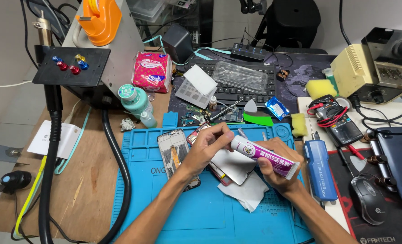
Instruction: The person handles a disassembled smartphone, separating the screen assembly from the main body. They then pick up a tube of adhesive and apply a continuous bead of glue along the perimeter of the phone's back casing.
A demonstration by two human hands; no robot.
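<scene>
Blue silicone work mat (142,212) covers the middle of the bench, and both hands meet over its centre. The right hand (273,165) is wrapped firmly around a white squeeze tube with a purple label (264,156), held slanting with its capped end up toward the left. The left hand (205,147) has its thumb and fingertips pinched together on that capped end. Under the hands lie a thin white sheet (230,165) and a crumpled white tissue (246,192). Just left of the left hand, an opened phone frame with bare insides (174,151) lies flat on the mat. Near the mat's right edge rests a blue electric screwdriver (318,169). Toward the bench's far edge sit a black keyboard (237,92) and, at the left, a mint-green bottle (135,99).
</scene>
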